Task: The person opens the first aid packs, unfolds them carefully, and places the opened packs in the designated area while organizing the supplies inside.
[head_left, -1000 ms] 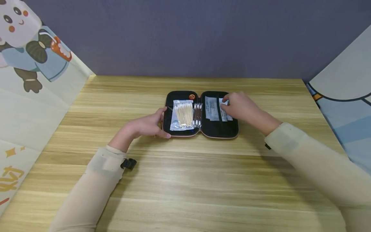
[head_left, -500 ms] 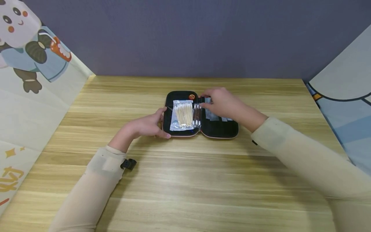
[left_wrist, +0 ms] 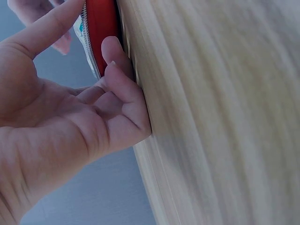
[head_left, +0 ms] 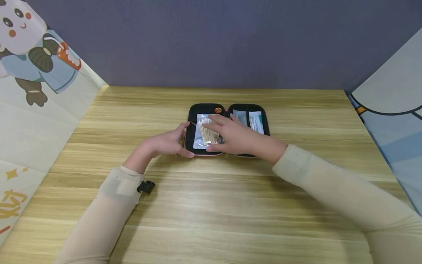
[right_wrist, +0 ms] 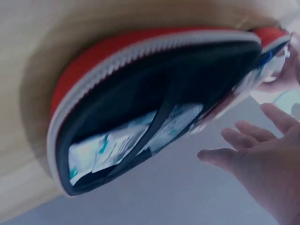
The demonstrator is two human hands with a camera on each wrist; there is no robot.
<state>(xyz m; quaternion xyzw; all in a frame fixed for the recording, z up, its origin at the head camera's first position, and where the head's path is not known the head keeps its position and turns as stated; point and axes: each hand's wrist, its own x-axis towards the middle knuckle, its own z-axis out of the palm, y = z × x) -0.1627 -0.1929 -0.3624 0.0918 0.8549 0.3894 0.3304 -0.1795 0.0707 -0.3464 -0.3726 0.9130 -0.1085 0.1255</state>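
Note:
An unzipped first-aid case (head_left: pixel 204 108) lies spread flat on the table, red outside and black inside. My left hand (head_left: pixel 166 142) grips its left edge; in the left wrist view the fingers (left_wrist: pixel 124 89) curl against the red side, with one digit extended to the zip rim. Above the left half my right hand (head_left: pixel 235 135) hovers with fingers spread, holding nothing. Beneath its fingers lies a clear bag of cotton swabs (head_left: pixel 206 134), partly covered. In the right half, white packets (head_left: pixel 256 121) sit under a black elastic strap (right_wrist: pixel 159 115). The right hand hides the case's middle.
The case stands toward the back of a wood-grain table (head_left: pixel 197 205). A dark blue-grey panel (head_left: pixel 224 44) rises behind it. Printed cartoon panels flank the table, one on the left (head_left: pixel 49 121) and one on the right (head_left: pixel 389 121).
My right hand has moved left from the packets in the right half, across the hinge, to above the cotton swabs, and its fingers have spread. The left hand has stayed put.

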